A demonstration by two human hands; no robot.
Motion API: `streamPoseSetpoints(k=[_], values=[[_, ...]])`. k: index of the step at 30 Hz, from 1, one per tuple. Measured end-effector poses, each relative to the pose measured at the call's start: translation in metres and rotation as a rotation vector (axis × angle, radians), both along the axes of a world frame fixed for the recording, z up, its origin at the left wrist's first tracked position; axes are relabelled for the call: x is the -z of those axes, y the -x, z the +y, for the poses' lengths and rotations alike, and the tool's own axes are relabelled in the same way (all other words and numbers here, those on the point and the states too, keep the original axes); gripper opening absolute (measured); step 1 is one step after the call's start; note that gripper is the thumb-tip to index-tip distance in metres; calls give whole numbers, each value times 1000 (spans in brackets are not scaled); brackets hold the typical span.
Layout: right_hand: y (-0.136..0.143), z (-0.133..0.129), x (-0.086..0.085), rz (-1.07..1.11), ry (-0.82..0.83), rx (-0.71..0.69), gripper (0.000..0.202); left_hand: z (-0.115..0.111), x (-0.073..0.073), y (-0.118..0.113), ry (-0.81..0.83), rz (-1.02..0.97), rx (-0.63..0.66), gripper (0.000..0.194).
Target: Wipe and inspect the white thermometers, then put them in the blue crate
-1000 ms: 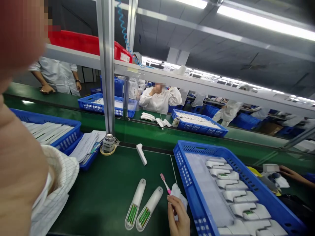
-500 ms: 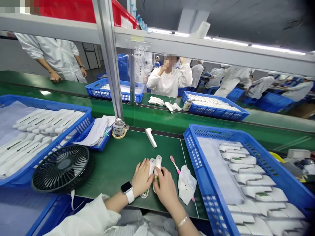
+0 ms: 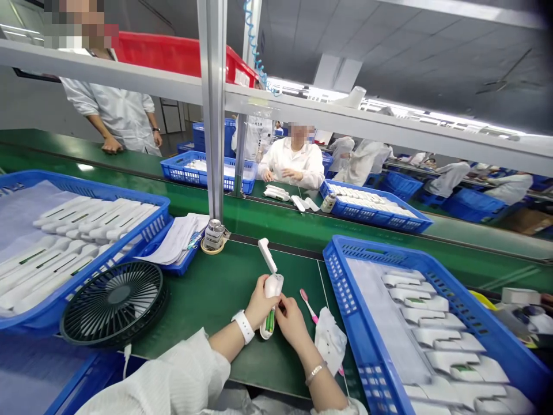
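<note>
My left hand (image 3: pixel 260 305) is wrapped round a white plastic handheld device (image 3: pixel 274 285), shaped like a forehead thermometer. The device's rounded head points away from me, and a green circuit board (image 3: pixel 270 323) shows in its open handle. My right hand (image 3: pixel 291 323) is closed at the device's right side, thumb and fingertips bunched against its edge; the fingertips are partly hidden. Just beyond lies another white handheld piece (image 3: pixel 267 255) on the green bench. To the right of my right hand are a pink toothbrush (image 3: pixel 309 305) and a crumpled white cloth (image 3: pixel 330 340).
A blue crate (image 3: pixel 341 282) of white devices stands at right, and another blue crate (image 3: pixel 162 210) at left. Near the left crate are a black fan (image 3: pixel 114 302), a paper tray (image 3: pixel 175 239) and a small jar (image 3: pixel 214 235). A metal post (image 3: pixel 211 115) rises ahead. Co-workers stand beyond.
Two white pieces lay side by side under my hands; now my left hand grips one device, turned with its head away. My right hand has closed in at its side. The view has tilted up.
</note>
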State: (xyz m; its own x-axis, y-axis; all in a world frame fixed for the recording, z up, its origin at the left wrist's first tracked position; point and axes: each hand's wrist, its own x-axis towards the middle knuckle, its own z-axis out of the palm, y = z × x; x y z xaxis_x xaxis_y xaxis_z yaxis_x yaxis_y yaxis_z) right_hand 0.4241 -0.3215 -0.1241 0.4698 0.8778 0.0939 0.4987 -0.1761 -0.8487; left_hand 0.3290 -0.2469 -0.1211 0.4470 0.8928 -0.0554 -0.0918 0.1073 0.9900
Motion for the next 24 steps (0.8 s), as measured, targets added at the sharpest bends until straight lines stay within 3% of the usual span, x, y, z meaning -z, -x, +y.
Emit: streamPoseSetpoints(k=[4, 7, 9, 12, 15, 17, 20, 24], values=[[6, 2, 2, 116, -116, 69, 37, 1, -6, 5, 66, -89, 24, 56], [11, -1, -4, 235, -214, 84, 44, -12, -17, 11, 81, -174, 92, 59], [16, -11, -18, 276, -280, 112, 50, -26, -33, 17, 94, -231, 172, 61], [24, -37, -52, 296, -357, 107, 53, -45, -69, 31, 83, -294, 290, 67], [31, -65, -84, 225, -464, 34, 51, -61, -105, 47, 15, -300, 335, 67], [36, -78, -97, 115, -549, 6, 50, -69, -120, 55, -55, -287, 331, 65], [41, -89, -105, 12, -626, 8, 49, -79, -127, 64, -168, -261, 307, 61], [48, -92, -111, 48, -670, 16, 46, -88, -125, 69, -259, -221, 269, 59]])
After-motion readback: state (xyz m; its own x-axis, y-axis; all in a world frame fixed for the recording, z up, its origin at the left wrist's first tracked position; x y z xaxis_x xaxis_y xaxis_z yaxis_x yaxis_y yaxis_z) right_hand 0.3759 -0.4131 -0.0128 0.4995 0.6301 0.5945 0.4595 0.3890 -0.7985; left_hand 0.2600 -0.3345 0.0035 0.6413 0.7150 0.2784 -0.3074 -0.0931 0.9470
